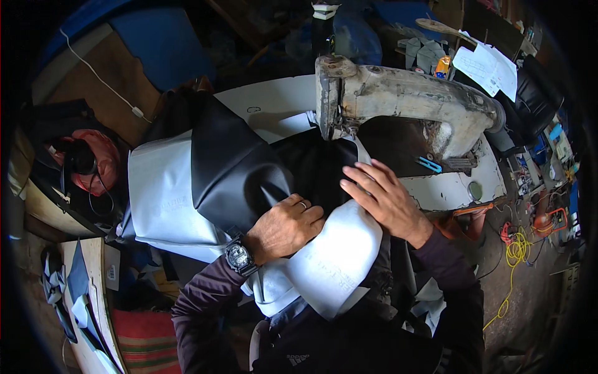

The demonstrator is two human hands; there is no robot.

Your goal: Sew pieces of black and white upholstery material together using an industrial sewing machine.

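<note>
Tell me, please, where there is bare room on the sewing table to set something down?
Bare white table shows left of the machine, behind the black material. Under the machine head it is crowded: both hands press the material there.

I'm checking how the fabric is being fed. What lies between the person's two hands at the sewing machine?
In the head view, black leather-like material and its white backing fill the stretch between the left hand and right hand; both hands press on it, in front of the sewing machine.

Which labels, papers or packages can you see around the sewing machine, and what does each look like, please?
Paper sheets: white, loosely stacked, upper right behind the sewing machine.
Small pack: orange and yellow, left of the sheets.
Label: small white rectangle, on the board at lower left.
</note>
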